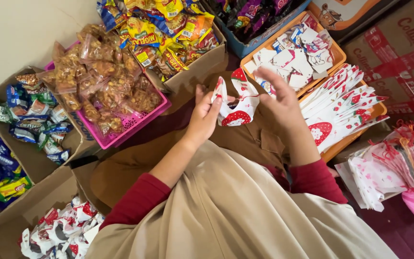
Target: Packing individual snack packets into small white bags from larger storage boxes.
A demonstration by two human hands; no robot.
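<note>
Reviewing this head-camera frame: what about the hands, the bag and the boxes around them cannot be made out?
- Strawberry-print bag: whether anything is inside; its folds and both hands hide the opening.
- Right hand: fingers are motion-blurred, so its grip is unclear.
- Left hand: palm faces away; its fingertips go behind the bag.
- Box of printed bags: cut off by the bottom edge.
- Blue bin: contents dark, cut by the top edge.

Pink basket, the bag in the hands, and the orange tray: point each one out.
pink basket (135, 125), head view, on its front rim.
bag (238, 111), head view, on its white middle between the two hands.
orange tray (337, 53), head view, on its bare right rim.
</note>
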